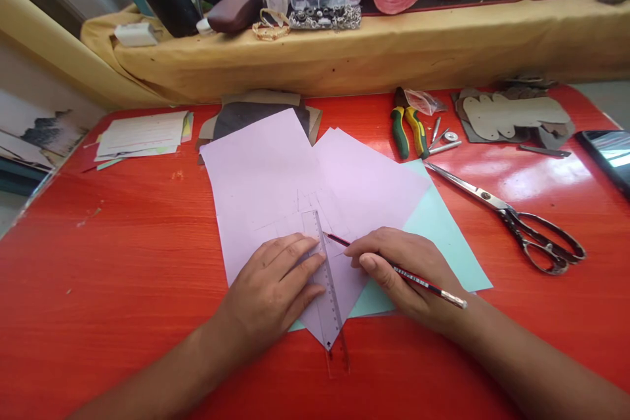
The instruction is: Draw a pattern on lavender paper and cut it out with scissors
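My left hand (278, 282) lies flat on a clear plastic ruler (329, 305), pressing it onto a lilac sheet of paper (266, 177). My right hand (398, 269) grips a red striped pencil (423, 283), whose tip touches the paper right beside the ruler's edge. Faint pencil lines show on the lilac sheet above the ruler. A second lilac sheet (374, 177) and a mint green sheet (443, 230) lie underneath, all on the red table (123, 243).
Large scissors (522, 220) lie to the right, green-and-yellow pliers (408, 131) and small metal bits behind them. Grey cut-out shapes (512, 117) and a phone (608, 151) sit far right. A paper stack (140, 134) lies back left, dark card (246, 115) behind the sheets. A cluttered shelf (344, 46) runs along the back.
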A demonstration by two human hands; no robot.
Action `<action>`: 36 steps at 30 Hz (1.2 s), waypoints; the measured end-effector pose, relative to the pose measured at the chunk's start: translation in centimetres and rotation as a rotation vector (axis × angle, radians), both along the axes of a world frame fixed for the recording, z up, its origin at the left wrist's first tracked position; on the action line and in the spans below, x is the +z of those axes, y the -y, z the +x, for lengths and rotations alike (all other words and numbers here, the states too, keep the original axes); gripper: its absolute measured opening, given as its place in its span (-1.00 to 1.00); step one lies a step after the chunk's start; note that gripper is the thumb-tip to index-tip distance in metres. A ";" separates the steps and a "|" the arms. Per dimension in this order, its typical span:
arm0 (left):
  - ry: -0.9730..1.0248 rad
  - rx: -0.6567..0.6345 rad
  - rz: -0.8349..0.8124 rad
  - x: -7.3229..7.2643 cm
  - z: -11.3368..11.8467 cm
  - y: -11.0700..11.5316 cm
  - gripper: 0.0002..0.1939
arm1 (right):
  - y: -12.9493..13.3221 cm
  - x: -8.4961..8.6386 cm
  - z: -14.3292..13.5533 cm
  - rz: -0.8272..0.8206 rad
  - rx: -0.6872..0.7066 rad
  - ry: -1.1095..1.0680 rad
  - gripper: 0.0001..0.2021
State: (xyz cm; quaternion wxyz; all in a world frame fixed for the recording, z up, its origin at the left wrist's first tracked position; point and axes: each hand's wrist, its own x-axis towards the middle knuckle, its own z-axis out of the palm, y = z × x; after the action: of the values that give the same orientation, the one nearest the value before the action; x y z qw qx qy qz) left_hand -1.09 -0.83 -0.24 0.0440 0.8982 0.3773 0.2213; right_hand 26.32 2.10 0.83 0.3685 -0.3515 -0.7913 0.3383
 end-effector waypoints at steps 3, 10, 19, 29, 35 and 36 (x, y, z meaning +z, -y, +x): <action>-0.004 -0.003 0.002 0.1 0.0 0.0 -0.71 | 0.1 -0.2 0.0 -0.006 0.004 0.005 -0.73; -0.005 -0.010 0.006 0.2 0.1 -0.1 -0.71 | 0.0 0.1 0.0 -0.032 0.024 0.013 -0.78; 0.004 -0.009 -0.006 0.1 0.1 0.0 -0.71 | -0.1 0.5 0.0 -0.028 0.033 0.038 -0.78; -0.002 -0.011 -0.009 0.2 0.1 -0.1 -0.71 | -0.1 0.5 -0.1 0.009 0.030 -0.014 -0.69; 0.000 -0.012 -0.009 0.0 0.0 -0.1 -0.69 | 0.0 0.8 -0.1 0.039 0.023 0.009 -0.54; 0.002 -0.011 -0.012 0.0 0.0 -0.1 -0.69 | 0.0 0.9 -0.1 0.044 0.022 0.008 -0.52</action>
State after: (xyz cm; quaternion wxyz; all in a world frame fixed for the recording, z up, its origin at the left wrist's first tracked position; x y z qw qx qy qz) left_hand -1.06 -0.74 -0.21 0.0512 0.8999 0.3735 0.2194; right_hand 26.21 2.09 1.73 0.3693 -0.3362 -0.8038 0.3234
